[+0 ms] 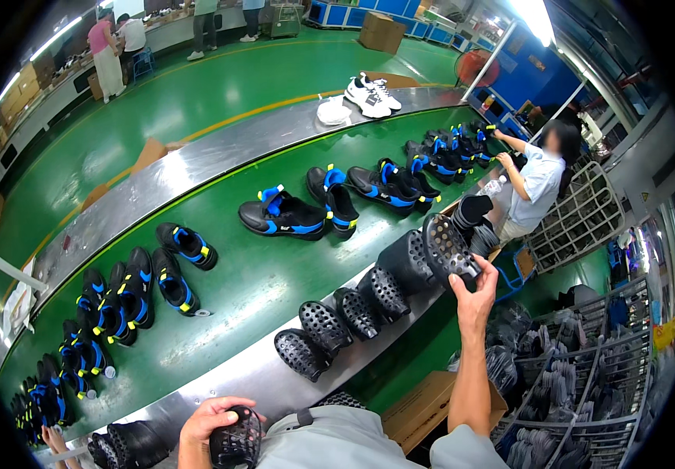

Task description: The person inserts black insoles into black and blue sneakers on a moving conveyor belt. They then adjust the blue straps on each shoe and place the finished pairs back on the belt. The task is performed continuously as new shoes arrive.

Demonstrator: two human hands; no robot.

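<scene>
My right hand point(474, 293) is raised at the right, its thumb and fingers closed on the edge of a black perforated toe-shaped insert point(448, 248). Close to my body at the lower left, my left hand point(211, 422) grips a similar black perforated insert point(236, 439). Between the hands, several more such inserts point(303, 354) lie in a row on the metal ledge point(224, 374). A nested black stack point(406, 262) sits at the row's far end, beside the raised insert. Another dark stack point(132, 444) lies on the ledge left of my left hand.
Black-and-blue shoes point(282, 215) stand along the green belt point(236, 297). White shoes point(370, 95) rest on the far metal rail. A co-worker point(540, 168) handles shoes at right; another person's hand point(54, 439) shows at lower left. A cardboard box point(423, 414) and a loaded rack point(580, 375) stand at right.
</scene>
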